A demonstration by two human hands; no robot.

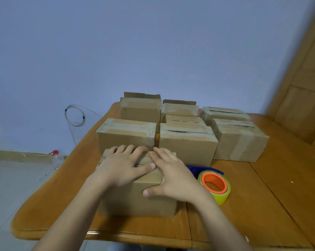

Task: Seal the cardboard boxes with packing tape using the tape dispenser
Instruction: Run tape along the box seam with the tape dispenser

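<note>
A cardboard box (135, 201) stands at the near middle of the wooden table (252, 205). My left hand (122, 165) lies flat on its top flaps, fingers straight and reaching to the far edge. My right hand (171, 174) presses flat beside it on the right part of the top, with the thumb down on the front face. The tape dispenser (213, 183), blue with an orange core and a yellow-green roll, lies on the table just right of this box, untouched.
Several more cardboard boxes (187, 142) fill the table behind, some taped and two at the back with flaps up. A wooden door (301, 91) stands at right. A coiled cable (74, 115) and a bottle (56, 158) are at left by the wall.
</note>
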